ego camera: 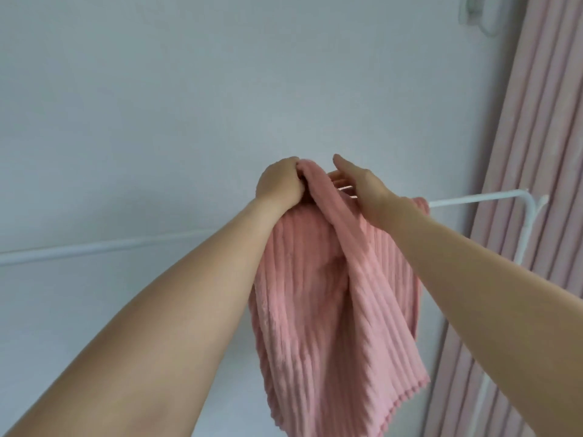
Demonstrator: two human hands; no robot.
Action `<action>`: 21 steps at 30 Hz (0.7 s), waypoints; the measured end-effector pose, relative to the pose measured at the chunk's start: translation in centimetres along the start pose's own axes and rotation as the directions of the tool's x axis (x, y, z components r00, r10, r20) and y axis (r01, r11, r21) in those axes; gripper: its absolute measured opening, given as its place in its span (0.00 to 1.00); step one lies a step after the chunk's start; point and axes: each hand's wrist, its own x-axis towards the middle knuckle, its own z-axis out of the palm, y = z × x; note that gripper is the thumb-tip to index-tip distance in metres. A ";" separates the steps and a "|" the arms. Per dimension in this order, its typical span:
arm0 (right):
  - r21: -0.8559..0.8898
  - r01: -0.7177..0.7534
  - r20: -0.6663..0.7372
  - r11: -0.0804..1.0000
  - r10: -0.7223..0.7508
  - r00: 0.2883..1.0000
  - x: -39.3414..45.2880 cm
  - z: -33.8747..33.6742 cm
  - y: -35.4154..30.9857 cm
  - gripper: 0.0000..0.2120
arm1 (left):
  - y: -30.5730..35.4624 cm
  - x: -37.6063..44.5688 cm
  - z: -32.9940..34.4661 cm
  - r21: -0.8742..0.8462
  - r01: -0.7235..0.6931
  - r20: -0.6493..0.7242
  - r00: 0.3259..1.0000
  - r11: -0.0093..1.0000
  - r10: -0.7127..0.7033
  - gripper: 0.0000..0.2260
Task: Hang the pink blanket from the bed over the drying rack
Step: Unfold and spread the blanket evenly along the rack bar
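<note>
Pink ribbed fleece, the pink blanket (334, 298), is bunched at its top edge inside the left hand (279, 182), fist closed tight around the fold, knuckles up, fingertips buried in the cloth. Right hand (362, 187) sits just beside it on the right, fingers extended and loosely spread, palm turned toward the fabric; its fingertips are partly behind the raised fold, so whether it pinches any cloth cannot be told. Both bare forearms reach up from the bottom corners, cut off by the frame edges.

Blanket hangs down from the hands in long vertical ribs, scalloped hem low and right of the hands, lower end cut off at the bottom edge. A small bit of it shows past the right wrist, lying against the rack's top bar.

Drying rack (473, 198): white horizontal bar runs out left of the left arm and right of the right wrist; the middle stretch is hidden behind hands and blanket. Whether the blanket is already draped over the bar there is hard to make out. Right upright post drops down by the pink curtain (542, 152) at far right.

Pale wall (189, 89) behind everything. White wall fitting (479, 14) up top right, blurry, partly cropped.
</note>
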 end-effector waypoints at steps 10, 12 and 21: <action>-0.809 -0.143 -0.263 0.570 -0.134 0.955 -1.5 1.7 3.7 0.20 | -1.6 -3.1 -4.6 -0.307 -0.220 0.067 0.966 0.926 0.251 0.14; -0.912 -0.123 -0.223 0.392 -0.221 0.949 -1.4 1.6 4.4 0.17 | -1.8 -4.1 -4.5 -0.232 -0.306 0.119 0.933 0.923 0.339 0.16; -0.780 -0.347 -0.456 0.520 -0.094 0.885 -2.2 1.3 2.9 0.21 | -6.1 -8.7 -8.8 0.115 -0.288 0.152 0.951 0.951 0.270 0.11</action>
